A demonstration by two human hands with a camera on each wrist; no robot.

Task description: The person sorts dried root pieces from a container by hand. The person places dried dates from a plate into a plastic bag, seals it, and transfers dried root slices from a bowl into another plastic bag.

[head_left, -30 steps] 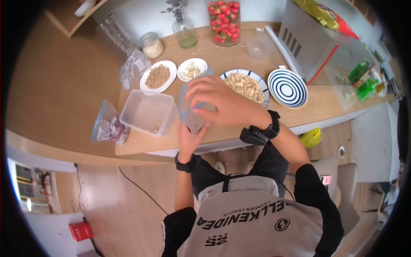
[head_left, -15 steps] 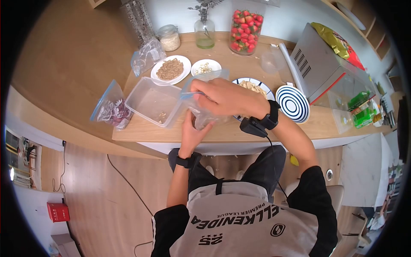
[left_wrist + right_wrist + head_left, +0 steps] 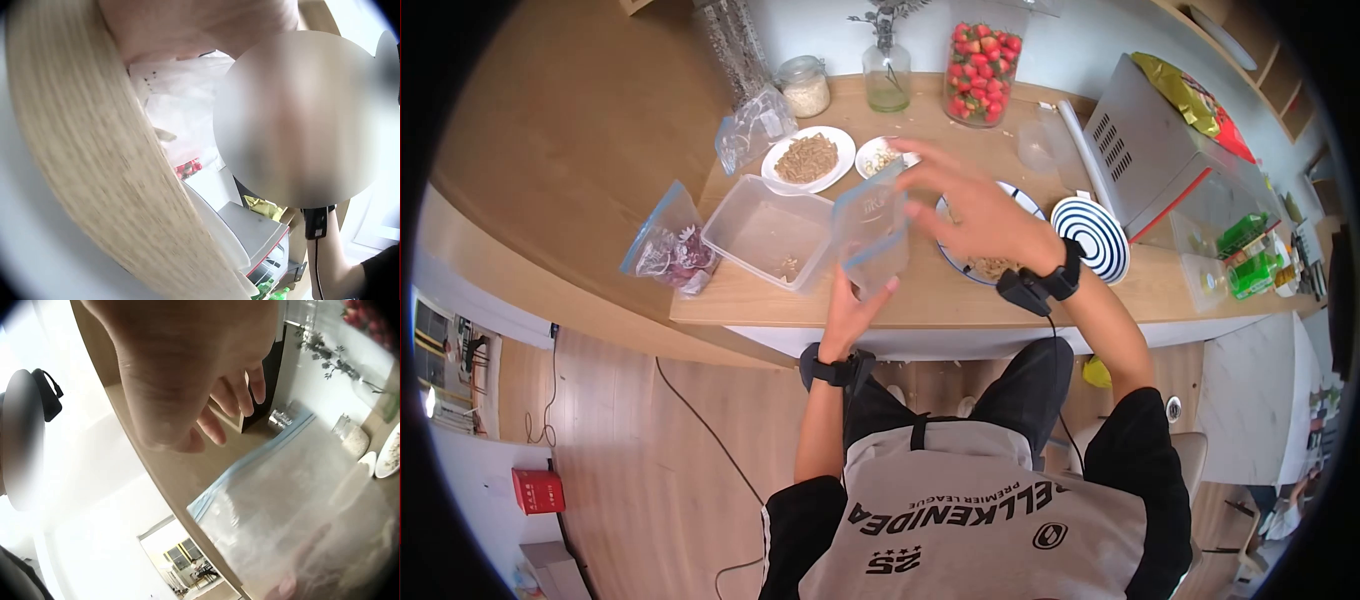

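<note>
A clear zip bag with a blue-edged mouth point(image 3: 874, 215) stands upright between the hands in the head view. The left hand point(image 3: 850, 312) grips its lower part, thumb on one side; in the left wrist view the palm point(image 3: 200, 25) lies against the bag point(image 3: 181, 112), where a pale piece shows. The right hand point(image 3: 975, 215) hovers beside the bag's mouth, fingers spread and holding nothing; the right wrist view shows this hand point(image 3: 194, 375) apart from the bag's blue edge point(image 3: 250, 461). Behind it sits the blue-rimmed plate of pale pieces point(image 3: 992, 268), partly covered by the hand.
Left of the bag are a plastic box point(image 3: 768, 235) with a few bits and a bag of purple pieces point(image 3: 685, 262). Behind stand a plate of brown strips point(image 3: 808, 158), a small white dish point(image 3: 870, 160) and a strawberry jar point(image 3: 982, 80). A striped plate point(image 3: 1090, 240) lies right.
The right hand has let go of the bag's mouth and moved right, its fingers spreading. The left hand still grips the bag, which now stands more upright. The head view has shifted.
</note>
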